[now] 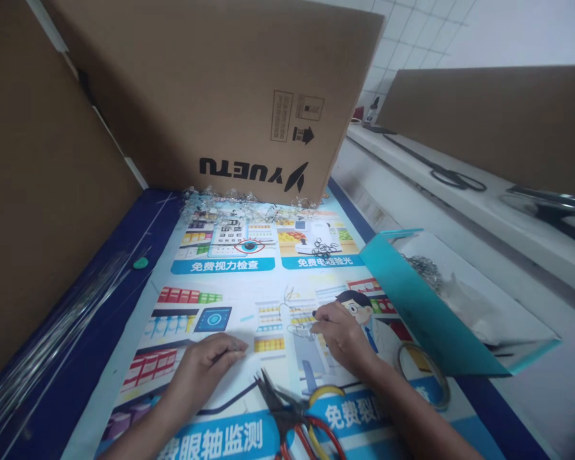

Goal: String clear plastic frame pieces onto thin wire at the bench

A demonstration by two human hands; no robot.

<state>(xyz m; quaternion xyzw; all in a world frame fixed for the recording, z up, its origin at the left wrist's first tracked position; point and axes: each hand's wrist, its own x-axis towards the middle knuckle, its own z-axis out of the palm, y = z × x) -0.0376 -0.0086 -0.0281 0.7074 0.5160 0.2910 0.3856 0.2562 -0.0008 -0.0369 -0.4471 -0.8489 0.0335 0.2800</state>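
Observation:
My left hand (206, 364) is over the printed sheet with thumb and forefinger pinched together. A tiny piece shows at its fingertips, too small to name. To the right, my right hand (340, 335) is closed, its fingertips touching a small dark bit that I cannot make out. Thin loose wire pieces (287, 297) lie just left of those fingers. Below and between the hands lie pliers with red and yellow handles (287, 415), jaws pointing away from me. A coil of wire (426, 377) rests beside my right forearm, partly behind it.
Clear and wire bits (239, 206) are heaped against an upright cardboard box (220, 96). Small dark rings (324, 249) lie nearer. A teal box (431, 306) at the right holds metal rings and a plastic bag. Long straight wires (62, 342) and a green lump (140, 262) are left.

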